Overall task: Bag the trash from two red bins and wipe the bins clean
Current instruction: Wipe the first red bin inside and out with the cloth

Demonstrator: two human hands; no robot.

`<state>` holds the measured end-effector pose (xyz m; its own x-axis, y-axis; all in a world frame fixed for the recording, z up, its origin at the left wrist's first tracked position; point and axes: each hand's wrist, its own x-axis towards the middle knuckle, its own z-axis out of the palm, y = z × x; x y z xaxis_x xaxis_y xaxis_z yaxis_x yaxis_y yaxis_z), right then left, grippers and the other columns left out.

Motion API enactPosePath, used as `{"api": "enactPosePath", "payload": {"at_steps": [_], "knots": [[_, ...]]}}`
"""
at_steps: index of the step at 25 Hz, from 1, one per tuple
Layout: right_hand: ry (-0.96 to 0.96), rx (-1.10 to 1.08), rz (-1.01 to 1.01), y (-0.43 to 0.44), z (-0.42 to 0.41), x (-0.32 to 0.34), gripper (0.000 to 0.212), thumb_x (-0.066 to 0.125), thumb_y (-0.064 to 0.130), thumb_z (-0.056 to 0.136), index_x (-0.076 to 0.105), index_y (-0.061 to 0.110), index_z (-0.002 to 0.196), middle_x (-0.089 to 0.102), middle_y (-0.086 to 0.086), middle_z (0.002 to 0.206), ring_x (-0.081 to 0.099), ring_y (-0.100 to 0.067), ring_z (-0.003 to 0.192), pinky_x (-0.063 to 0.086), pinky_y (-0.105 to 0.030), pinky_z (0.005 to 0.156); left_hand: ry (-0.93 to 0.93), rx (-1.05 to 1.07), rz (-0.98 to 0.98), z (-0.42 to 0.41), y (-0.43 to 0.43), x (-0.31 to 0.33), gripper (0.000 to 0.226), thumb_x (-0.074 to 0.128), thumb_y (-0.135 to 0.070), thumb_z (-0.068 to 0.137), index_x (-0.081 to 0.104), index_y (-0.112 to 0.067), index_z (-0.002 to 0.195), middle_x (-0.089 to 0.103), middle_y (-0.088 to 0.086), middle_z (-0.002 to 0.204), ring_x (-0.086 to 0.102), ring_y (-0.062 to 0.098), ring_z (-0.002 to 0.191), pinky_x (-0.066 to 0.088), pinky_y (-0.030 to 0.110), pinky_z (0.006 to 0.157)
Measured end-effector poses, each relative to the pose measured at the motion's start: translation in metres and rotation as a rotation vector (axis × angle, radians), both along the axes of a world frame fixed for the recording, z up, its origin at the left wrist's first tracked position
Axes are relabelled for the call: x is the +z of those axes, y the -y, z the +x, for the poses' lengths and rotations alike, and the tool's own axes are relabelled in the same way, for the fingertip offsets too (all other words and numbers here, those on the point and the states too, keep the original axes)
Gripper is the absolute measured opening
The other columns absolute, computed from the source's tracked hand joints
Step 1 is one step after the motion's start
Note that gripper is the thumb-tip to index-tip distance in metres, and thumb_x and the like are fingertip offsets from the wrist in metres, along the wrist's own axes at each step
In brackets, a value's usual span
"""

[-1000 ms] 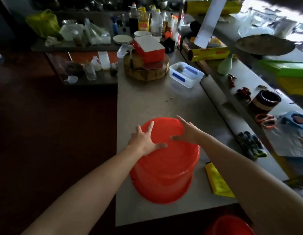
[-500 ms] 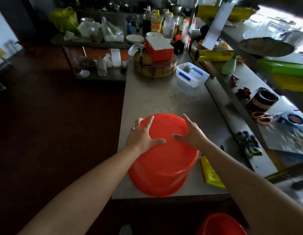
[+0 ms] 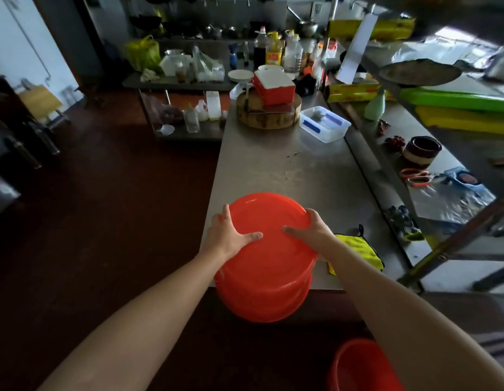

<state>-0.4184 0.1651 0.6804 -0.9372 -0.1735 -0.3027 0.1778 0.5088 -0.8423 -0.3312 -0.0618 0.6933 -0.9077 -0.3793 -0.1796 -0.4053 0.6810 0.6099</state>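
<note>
Left hand (image 3: 231,235) and right hand (image 3: 315,231) clamp fingers round the base of the upturned red bin (image 3: 270,266) at the table (image 3: 287,165) edge, second red bin (image 3: 355,368) below, mouth up.

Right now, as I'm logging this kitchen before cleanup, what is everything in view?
upturned bin: 1, red, table's near edge
second bin: 1, red, floor, bottom right
cloth: 1, yellow, table, right of upturned bin
table: 1, steel grey, centre
chopping block: 1, wood, table's far end
box: 1, red and white, on chopping block
tub: 1, clear, right of chopping block
plates: one stack, white, left of box
bottles: several, mixed, beyond the block
left hand: 1, grips upturned bin's left edge
right hand: 1, grips its right edge
</note>
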Motion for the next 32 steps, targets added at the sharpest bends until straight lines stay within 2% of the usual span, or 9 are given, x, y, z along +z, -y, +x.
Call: {"api": "enactPosePath", "payload": {"at_steps": [4, 7, 10, 16, 20, 22, 25, 27, 32], "knots": [[-0.107, -0.051, -0.062, 0.001, 0.0, 0.035, 0.083, 0.087, 0.051, 0.071, 0.043, 0.028, 0.138, 0.061, -0.001, 0.122, 0.065, -0.023, 0.105, 0.058, -0.046, 0.09, -0.149, -0.034, 0.064, -0.003, 0.007, 0.024, 0.122, 0.075, -0.074, 0.068, 0.01, -0.025, 0.159, 0.024, 0.014, 0.152, 0.044, 0.033, 0.134, 0.042, 0.048, 0.11], [-0.197, -0.119, -0.073, 0.01, 0.001, 0.062, 0.052, 0.066, 0.064, 0.086, 0.051, 0.022, 0.113, 0.061, -0.008, 0.115, 0.064, -0.026, 0.101, 0.056, -0.044, 0.087, -0.266, 0.051, 0.018, -0.01, 0.009, 0.036, 0.084, 0.04, -0.079, 0.086, 0.027, -0.032, 0.154, 0.035, 0.011, 0.143, 0.043, 0.034, 0.127, 0.038, 0.047, 0.11], [-0.186, -0.078, 0.104, 0.022, 0.015, 0.056, 0.048, 0.045, 0.071, 0.093, 0.05, 0.029, 0.118, 0.05, -0.01, 0.123, 0.053, -0.036, 0.116, 0.043, -0.047, 0.105, -0.17, -0.032, -0.134, -0.005, 0.007, 0.026, 0.068, 0.01, -0.071, 0.094, 0.039, -0.039, 0.146, 0.042, 0.002, 0.142, 0.04, 0.029, 0.12, 0.034, 0.043, 0.103], [-0.121, 0.029, 0.128, 0.033, 0.011, 0.054, 0.039, 0.05, 0.056, 0.094, 0.053, 0.025, 0.116, 0.054, -0.01, 0.13, 0.053, -0.031, 0.12, 0.042, -0.04, 0.1, -0.264, -0.057, 0.192, -0.014, 0.019, 0.021, 0.024, 0.054, -0.038, 0.1, 0.062, -0.019, 0.113, 0.05, 0.007, 0.125, 0.049, 0.024, 0.119, 0.04, 0.04, 0.106], [-0.045, 0.241, 0.106, 0.037, 0.006, 0.048, 0.061, 0.049, 0.047, 0.1, 0.031, 0.033, 0.157, 0.023, -0.004, 0.165, 0.021, -0.029, 0.152, 0.022, -0.046, 0.122, -0.225, -0.205, 0.276, -0.017, 0.023, 0.028, 0.027, 0.061, -0.031, 0.097, 0.065, -0.024, 0.123, 0.049, -0.001, 0.127, 0.051, 0.019, 0.127, 0.037, 0.02, 0.1], [-0.032, 0.326, 0.261, 0.037, 0.003, 0.04, 0.065, 0.048, 0.047, 0.1, 0.02, 0.041, 0.158, 0.005, -0.006, 0.169, 0.007, -0.034, 0.155, 0.013, -0.049, 0.124, -0.133, -0.234, 0.062, -0.019, 0.023, 0.025, 0.039, 0.058, -0.044, 0.097, 0.059, -0.032, 0.134, 0.049, 0.005, 0.133, 0.047, 0.024, 0.13, 0.035, 0.027, 0.108], [-0.079, 0.353, 0.527, 0.044, 0.026, 0.014, 0.076, 0.031, 0.084, 0.087, -0.001, 0.06, 0.152, -0.017, 0.0, 0.168, -0.01, -0.036, 0.154, 0.005, -0.057, 0.122, 0.078, -0.295, -0.25, -0.009, 0.013, 0.006, 0.061, 0.034, -0.07, 0.095, 0.029, -0.048, 0.151, 0.026, 0.012, 0.154, 0.023, 0.033, 0.145, 0.024, 0.047, 0.12], [-0.253, 0.319, 0.579, 0.048, 0.043, -0.004, 0.09, 0.016, 0.1, 0.072, -0.014, 0.062, 0.148, -0.033, 0.003, 0.163, -0.028, -0.03, 0.15, -0.009, -0.059, 0.121, 0.022, -0.347, -0.412, -0.002, 0.011, -0.007, 0.067, 0.022, -0.074, 0.094, 0.008, -0.05, 0.155, 0.005, 0.012, 0.164, 0.006, 0.033, 0.152, 0.013, 0.052, 0.123], [-0.609, 0.373, 0.703, 0.039, 0.049, -0.019, 0.118, 0.04, 0.099, 0.064, -0.024, 0.05, 0.151, -0.039, -0.002, 0.16, -0.036, -0.031, 0.147, -0.014, -0.064, 0.116, 0.036, -0.499, -0.48, 0.0, 0.027, -0.02, 0.106, 0.045, -0.081, 0.083, -0.03, -0.047, 0.148, -0.037, 0.002, 0.16, -0.028, 0.03, 0.149, -0.005, 0.055, 0.123]]}}
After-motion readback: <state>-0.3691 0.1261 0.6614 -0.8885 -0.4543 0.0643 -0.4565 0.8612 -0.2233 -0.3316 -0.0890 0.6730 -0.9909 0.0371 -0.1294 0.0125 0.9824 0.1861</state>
